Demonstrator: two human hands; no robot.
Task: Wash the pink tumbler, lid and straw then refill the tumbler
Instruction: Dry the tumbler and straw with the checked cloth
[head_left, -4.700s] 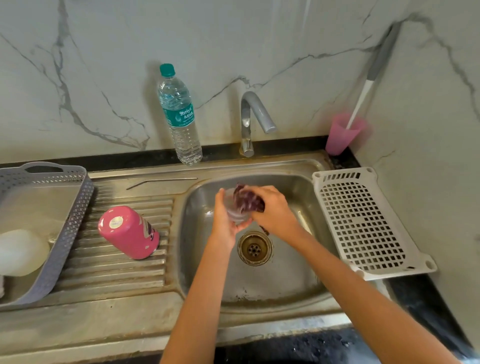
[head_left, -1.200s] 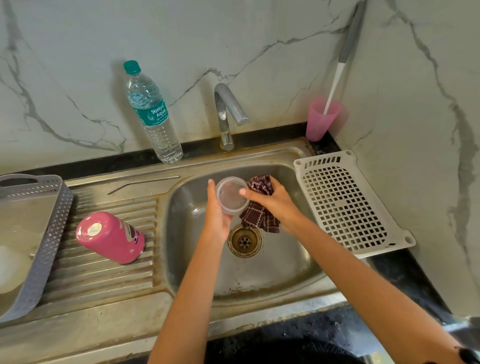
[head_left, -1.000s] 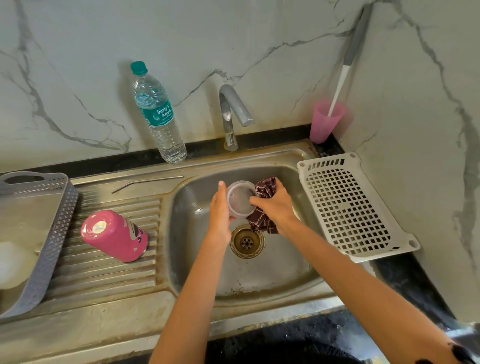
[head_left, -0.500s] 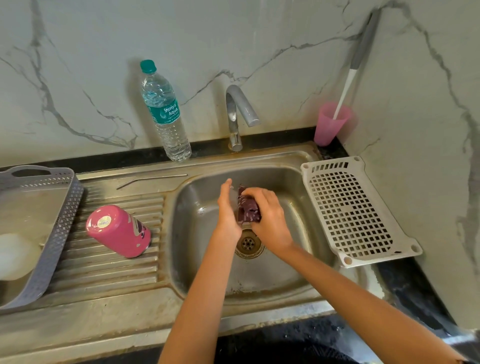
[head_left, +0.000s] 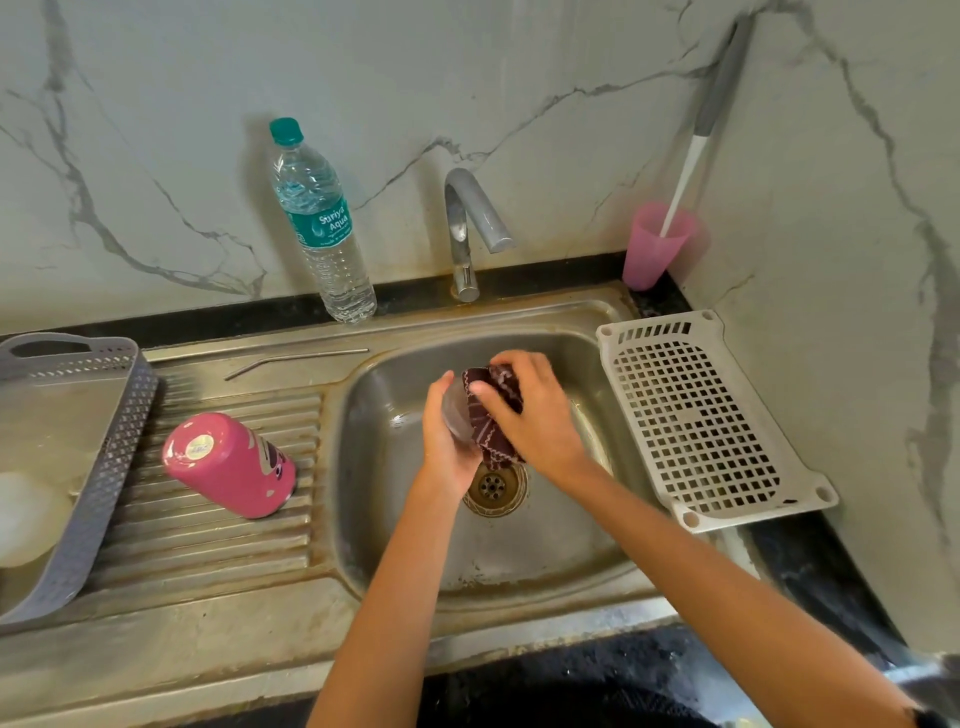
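Your left hand (head_left: 447, 441) cups the clear round plastic lid (head_left: 456, 415) from its left side, thumb up and fingers curled behind it, at the centre of the frame over the steel sink basin (head_left: 519, 561). Your right hand (head_left: 535, 410) grips the dark maroon cloth with pale zigzag stitching (head_left: 488, 421), fingers bent over it, and presses it onto the lid's face.

Half a second ago both hands were packed tight round the bunched cloth and the lid was hidden. Now your right hand sits slightly higher and further right, and a sliver of the lid's rim shows at the cloth's left edge. About a second ago the lid's open face was bare, with the cloth hanging to its right. Now the cloth covers that face, and its tail hangs towards the round brass drain (head_left: 493, 486).

The pink tumbler (head_left: 228, 465) lies on its side on the ribbed steel drainboard (head_left: 208, 551) at left centre, base towards you, where it lay before. The thin metal straw (head_left: 296, 358) lies along the drainboard's upper edge, also unmoved.

A clear water bottle with a green cap (head_left: 322, 223) stands upper left of the curved steel tap (head_left: 467, 228).
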